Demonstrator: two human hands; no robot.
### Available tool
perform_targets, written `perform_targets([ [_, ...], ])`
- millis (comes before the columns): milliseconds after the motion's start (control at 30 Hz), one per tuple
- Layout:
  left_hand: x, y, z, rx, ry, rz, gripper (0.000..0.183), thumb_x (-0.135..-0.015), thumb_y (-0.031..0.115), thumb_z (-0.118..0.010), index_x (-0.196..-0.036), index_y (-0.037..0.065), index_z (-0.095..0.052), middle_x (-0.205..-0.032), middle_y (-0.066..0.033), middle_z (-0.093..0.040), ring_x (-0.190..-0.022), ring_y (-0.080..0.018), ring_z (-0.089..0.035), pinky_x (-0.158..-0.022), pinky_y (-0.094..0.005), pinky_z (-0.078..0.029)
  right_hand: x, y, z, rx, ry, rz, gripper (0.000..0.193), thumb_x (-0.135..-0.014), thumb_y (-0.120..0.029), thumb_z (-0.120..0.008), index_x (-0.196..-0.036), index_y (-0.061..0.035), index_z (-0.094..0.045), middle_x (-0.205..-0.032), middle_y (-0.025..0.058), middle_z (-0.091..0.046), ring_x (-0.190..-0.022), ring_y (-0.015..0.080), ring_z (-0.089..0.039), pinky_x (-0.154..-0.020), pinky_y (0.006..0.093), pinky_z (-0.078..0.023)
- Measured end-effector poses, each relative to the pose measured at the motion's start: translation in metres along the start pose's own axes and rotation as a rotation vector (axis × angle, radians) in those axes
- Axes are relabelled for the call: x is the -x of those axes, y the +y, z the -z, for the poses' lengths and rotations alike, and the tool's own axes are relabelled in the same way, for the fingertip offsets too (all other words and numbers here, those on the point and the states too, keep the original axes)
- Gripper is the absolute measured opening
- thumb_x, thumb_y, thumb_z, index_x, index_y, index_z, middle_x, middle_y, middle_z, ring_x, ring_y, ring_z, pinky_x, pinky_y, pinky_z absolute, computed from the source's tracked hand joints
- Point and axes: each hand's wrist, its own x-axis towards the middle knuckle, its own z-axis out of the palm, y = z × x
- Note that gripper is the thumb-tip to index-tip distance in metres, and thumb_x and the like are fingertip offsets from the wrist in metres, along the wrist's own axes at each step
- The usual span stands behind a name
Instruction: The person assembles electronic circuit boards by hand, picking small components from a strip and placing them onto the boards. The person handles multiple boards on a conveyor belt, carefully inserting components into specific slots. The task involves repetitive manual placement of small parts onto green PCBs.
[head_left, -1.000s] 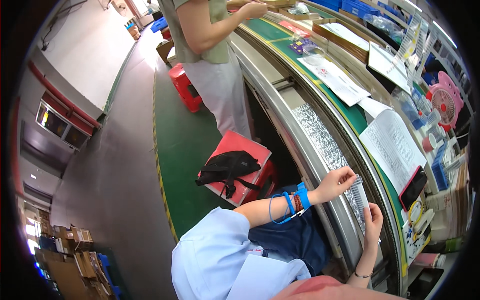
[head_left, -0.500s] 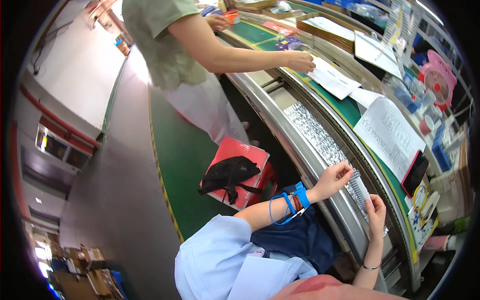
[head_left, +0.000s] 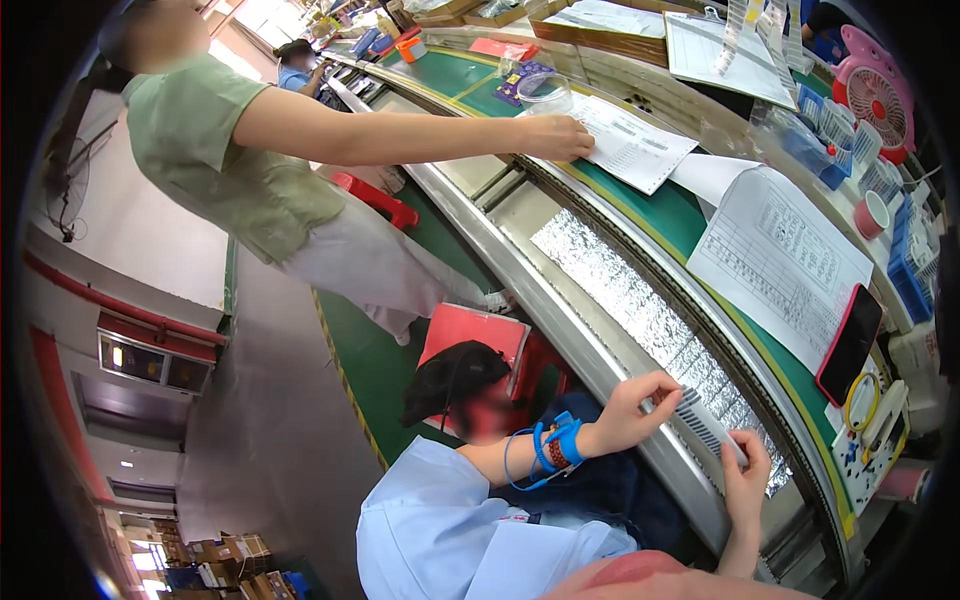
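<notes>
Strip [head_left: 706, 422]: pale, dark-striped | left hand [head_left: 634, 414]: our fingers pinch one end | right hand [head_left: 746, 474]: we pinch the other | silvery sheet [head_left: 640, 300]: near our hands

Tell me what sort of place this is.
Probably a factory assembly line: a long metal rail runs alongside a green worktop, printed sheets lie on it, and the person wears a blue coiled-cord wrist strap.

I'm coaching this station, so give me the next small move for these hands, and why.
Probably ease the pale slotted strip down toward the shiny silver sheet, supporting both ends: the left hand is at its far end, the right hand grips its near end, and the sheet lies alongside.
</notes>
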Motion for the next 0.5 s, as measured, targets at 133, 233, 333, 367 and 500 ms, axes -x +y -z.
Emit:
perform_targets([
  [133, -0.004, 0.004, 0.001, 0.019, -0.021, 0.0, 0.004, -0.085, 0.0, -0.055, -0.087, -0.002, -0.056, -0.078, -0.0064, -0.057, -0.066, -0.0096, -0.056, -0.059, -0.0223, -0.044, -0.001, 0.002, 0.001, -0.008, -0.011, -0.024, 0.005, -0.077, 0.0, -0.058, -0.081, 0.0019, -0.055, -0.073, 0.0057, -0.049, -0.068, 0.0137, -0.047, -0.063, 0.0243, -0.036],
  [233, -0.003, 0.006, 0.002, 0.041, -0.017, -0.001, 0.004, -0.085, 0.001, -0.055, -0.087, -0.002, -0.056, -0.075, -0.006, -0.057, -0.066, -0.0098, -0.057, -0.058, -0.0226, -0.045, -0.001, -0.002, 0.0, 0.017, -0.019, 0.004, 0.005, -0.077, 0.0, -0.058, -0.081, 0.0018, -0.055, -0.075, 0.0063, -0.049, -0.071, 0.0142, -0.048, -0.065, 0.0241, -0.037],
  [333, -0.002, 0.006, 0.003, 0.03, -0.001, -0.021, 0.004, -0.085, 0.001, -0.055, -0.086, -0.002, -0.057, -0.074, -0.0062, -0.058, -0.064, -0.0099, -0.057, -0.057, -0.0229, -0.045, -0.002, -0.007, -0.002, 0.055, -0.008, 0.039, 0.006, -0.077, 0.001, -0.057, -0.083, 0.0015, -0.055, -0.078, 0.0068, -0.049, -0.074, 0.0149, -0.049, -0.068, 0.0244, -0.038],
  [367, -0.002, 0.006, 0.004, 0.026, 0.003, -0.019, 0.004, -0.085, 0.001, -0.056, -0.086, -0.002, -0.057, -0.074, -0.0063, -0.058, -0.064, -0.0099, -0.058, -0.057, -0.0229, -0.046, -0.002, -0.008, -0.004, 0.055, -0.002, 0.024, 0.006, -0.078, 0.001, -0.057, -0.084, 0.0013, -0.055, -0.079, 0.0069, -0.049, -0.075, 0.0151, -0.049, -0.069, 0.0245, -0.038],
  [500, -0.004, 0.003, 0.002, 0.003, 0.028, 0.013, 0.011, -0.085, 0.003, -0.056, -0.094, -0.003, -0.058, -0.08, -0.0062, -0.06, -0.065, -0.009, -0.058, -0.059, -0.0223, -0.048, -0.005, 0.009, 0.0, 0.052, 0.033, 0.092, 0.012, -0.081, 0.002, -0.053, -0.092, 0.0011, -0.054, -0.086, 0.0068, -0.053, -0.082, 0.0152, -0.051, -0.075, 0.0251, -0.04],
])
